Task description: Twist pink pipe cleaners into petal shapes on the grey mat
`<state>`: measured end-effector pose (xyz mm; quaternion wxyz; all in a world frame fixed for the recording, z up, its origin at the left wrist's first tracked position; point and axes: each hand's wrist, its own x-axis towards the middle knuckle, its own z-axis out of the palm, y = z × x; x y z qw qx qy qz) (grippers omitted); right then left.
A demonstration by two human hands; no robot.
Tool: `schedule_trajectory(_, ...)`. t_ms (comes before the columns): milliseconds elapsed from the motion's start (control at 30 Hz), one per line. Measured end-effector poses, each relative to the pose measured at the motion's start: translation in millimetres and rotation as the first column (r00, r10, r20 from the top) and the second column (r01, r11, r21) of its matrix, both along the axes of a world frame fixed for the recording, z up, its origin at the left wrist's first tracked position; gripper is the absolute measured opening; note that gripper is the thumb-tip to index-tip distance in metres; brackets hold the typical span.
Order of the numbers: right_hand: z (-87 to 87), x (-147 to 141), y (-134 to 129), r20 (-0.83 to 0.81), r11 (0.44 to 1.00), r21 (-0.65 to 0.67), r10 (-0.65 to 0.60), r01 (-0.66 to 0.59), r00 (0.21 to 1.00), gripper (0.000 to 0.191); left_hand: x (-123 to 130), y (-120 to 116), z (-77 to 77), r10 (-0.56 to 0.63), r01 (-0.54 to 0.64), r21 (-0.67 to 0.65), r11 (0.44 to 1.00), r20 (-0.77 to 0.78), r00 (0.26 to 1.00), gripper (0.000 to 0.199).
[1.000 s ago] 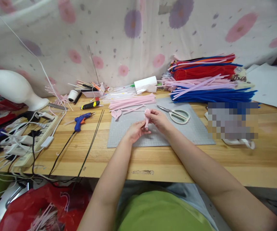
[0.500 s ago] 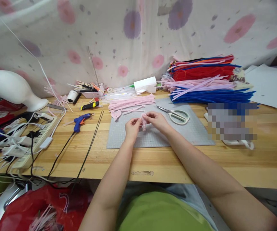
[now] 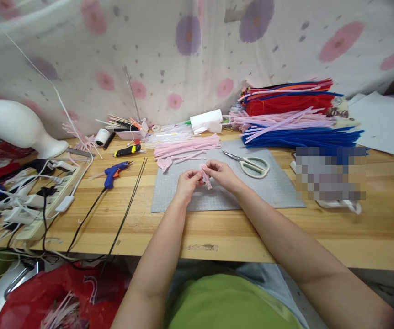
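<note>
Over the grey cutting mat (image 3: 231, 198), my left hand (image 3: 189, 183) and my right hand (image 3: 218, 173) pinch a small pink fuzzy piece (image 3: 207, 181) between them. Its lower end points down toward the mat. Fingers cover part of its upper end. A pink looped shape (image 3: 164, 165) lies on the mat's back left corner. Behind my hands are a bundle of pink pipe cleaners (image 3: 187, 145) and a few loose pink strips (image 3: 190, 156). Scissors (image 3: 252, 165) with pale handles rest to the right of my right hand.
To the left lie a blue glue gun (image 3: 113, 173), two thin dark rods (image 3: 128, 205), a yellow-black cutter (image 3: 127, 150) and a power strip (image 3: 51, 201) with cables. Blue pipe cleaners (image 3: 303, 137) and a blurred-out object (image 3: 330, 176) are at the right.
The pink piece has tilted, its lower end swinging slightly right. My left hand has shifted a little, and the fingers of both hands have changed position on the piece.
</note>
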<state>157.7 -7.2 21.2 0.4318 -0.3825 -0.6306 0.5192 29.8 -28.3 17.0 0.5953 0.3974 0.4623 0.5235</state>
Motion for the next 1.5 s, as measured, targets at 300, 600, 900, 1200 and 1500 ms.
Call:
schedule_trajectory(300, -6.6, 3, 6, 0.119, 0.999, 0.02, -0.051, 0.049, 0.992, 0.027, -2, 5, -6.1, 0.1, -0.09, 0.076, 0.993, -0.137, 0.986, 0.028)
schedule_trajectory(600, -9.4, -3, 3, 0.327, 0.991, 0.093, -0.119, 0.093, 0.937, 0.019, -6, 11, -20.4, 0.327, -0.248, 0.275, 0.929, -0.293, 0.898, 0.014)
schedule_trajectory(900, -9.3, -6, 0, 0.155, 0.999, 0.03, -0.024, 0.02, 0.988, 0.022, -5, 7, -7.7, 0.334, -0.264, 0.269, 0.926, -0.265, 0.904, 0.015)
schedule_trajectory(1200, -17.0, -10, 2, 0.261, 0.997, 0.076, -0.017, -0.003, 0.965, 0.027, -7, 10, -7.0, 0.344, -0.308, 0.201, 0.93, -0.179, 0.921, 0.017)
schedule_trajectory(1500, -20.4, -17, 0, 0.198, 1.0, -0.007, 0.0, 0.001, 0.98, 0.028, -11, 16, -10.6, 0.316, -0.27, 0.234, 0.934, -0.187, 0.93, 0.018)
